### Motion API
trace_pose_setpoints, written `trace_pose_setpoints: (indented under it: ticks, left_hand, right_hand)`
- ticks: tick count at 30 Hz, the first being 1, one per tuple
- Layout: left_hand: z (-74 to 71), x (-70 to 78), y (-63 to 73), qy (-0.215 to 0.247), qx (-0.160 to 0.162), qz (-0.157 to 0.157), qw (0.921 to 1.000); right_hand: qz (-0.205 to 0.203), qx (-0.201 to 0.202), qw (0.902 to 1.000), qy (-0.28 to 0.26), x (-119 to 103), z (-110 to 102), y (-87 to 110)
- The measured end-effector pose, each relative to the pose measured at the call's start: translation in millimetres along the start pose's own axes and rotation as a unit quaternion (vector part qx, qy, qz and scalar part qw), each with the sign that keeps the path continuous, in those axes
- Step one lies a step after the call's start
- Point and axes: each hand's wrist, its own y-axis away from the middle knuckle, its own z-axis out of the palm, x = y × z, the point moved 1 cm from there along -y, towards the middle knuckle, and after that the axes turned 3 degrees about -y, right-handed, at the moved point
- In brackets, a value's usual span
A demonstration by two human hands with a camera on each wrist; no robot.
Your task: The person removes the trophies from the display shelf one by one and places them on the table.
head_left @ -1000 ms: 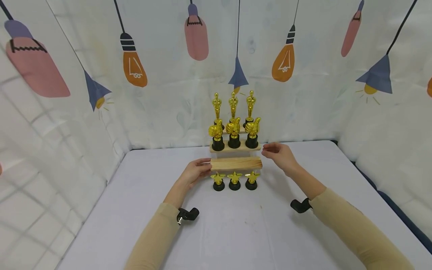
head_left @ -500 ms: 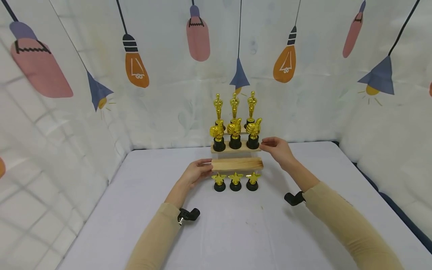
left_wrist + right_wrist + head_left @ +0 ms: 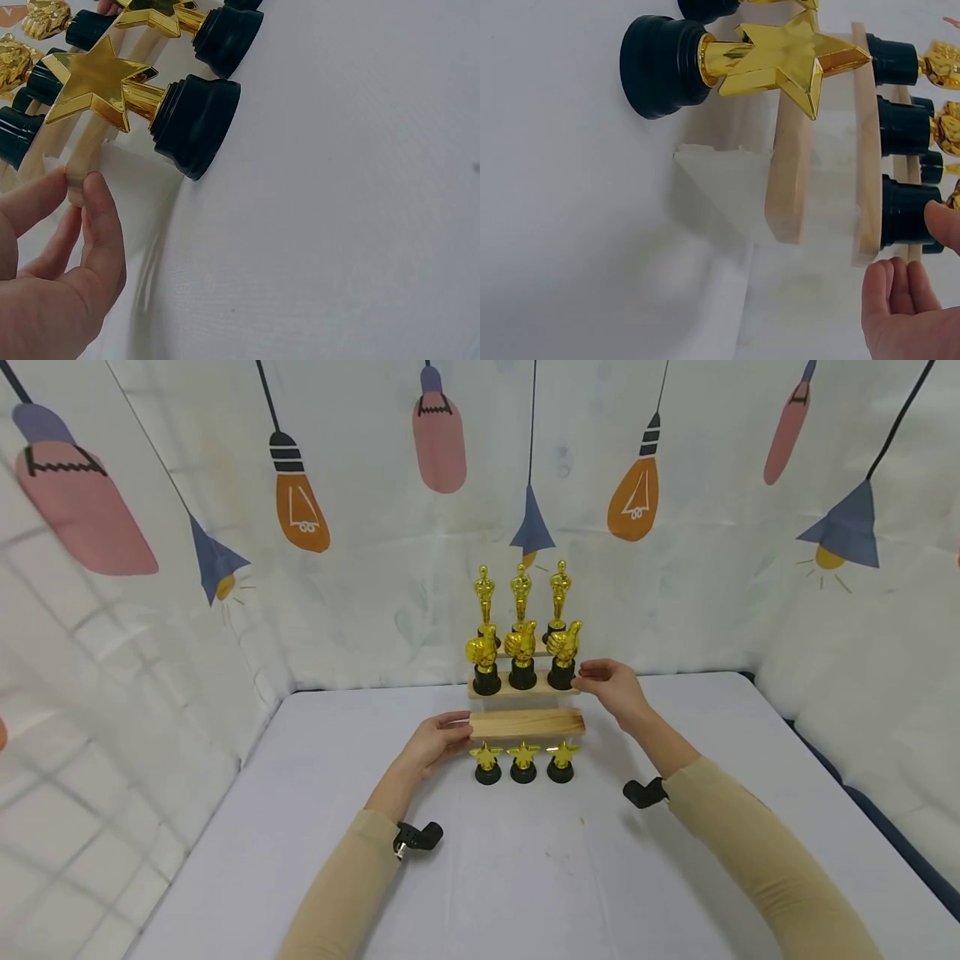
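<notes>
My left hand [image 3: 437, 742] pinches the left end of the bare lowest wooden board [image 3: 527, 723] of a stepped display rack between thumb and fingers; the left wrist view shows the grip on the board's end [image 3: 79, 180]. My right hand [image 3: 617, 689] is at the right end of the middle board [image 3: 542, 692]. In the right wrist view its thumb overlaps the black base of the rightmost gold thumbs-up trophy [image 3: 909, 212], fingers loosely bent near the board's end; contact is unclear. Gold star trophies [image 3: 522, 763] stand on the table before the rack.
Gold figure trophies [image 3: 519, 597] stand on the top board at the back, behind the thumbs-up row. A white cloth covers the table [image 3: 517, 877]. Behind it hangs a printed curtain [image 3: 360, 610]. Each wrist wears a small black camera [image 3: 420, 836].
My right hand has moved left and slightly up, from beside the rack to the rightmost thumbs-up trophy. My left hand stays on the lowest board.
</notes>
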Motion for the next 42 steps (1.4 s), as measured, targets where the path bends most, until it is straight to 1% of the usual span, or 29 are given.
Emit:
trace_pose_setpoints:
  ticks: [8, 17, 25, 33, 42]
  left_hand:
    - [-0.1, 0.3, 0.6, -0.003, -0.006, 0.003, 1.0]
    - [0.2, -0.5, -0.2, 0.002, 0.002, 0.0, 1.0]
    - [-0.8, -3.5, -2.1, -0.003, 0.002, -0.001, 1.0]
    - [-0.3, -2.5, -2.1, 0.001, 0.002, 0.001, 1.0]
    - [-0.6, -2.5, -1.0, -0.002, 0.001, 0.006, 1.0]
  right_hand:
    - [0.008, -0.009, 0.9999, -0.008, -3, 0, -4.9]
    - [0.021, 0.004, 0.9998, 0.001, -3, 4, -13.6]
    - [0.017, -0.003, 0.9998, 0.001, -5, 7, -17.0]
    - [0.01, -0.009, 0.9999, 0.005, -4, 9, -19.5]
    - [0.009, -0.012, 0.9999, 0.004, -5, 7, -17.9]
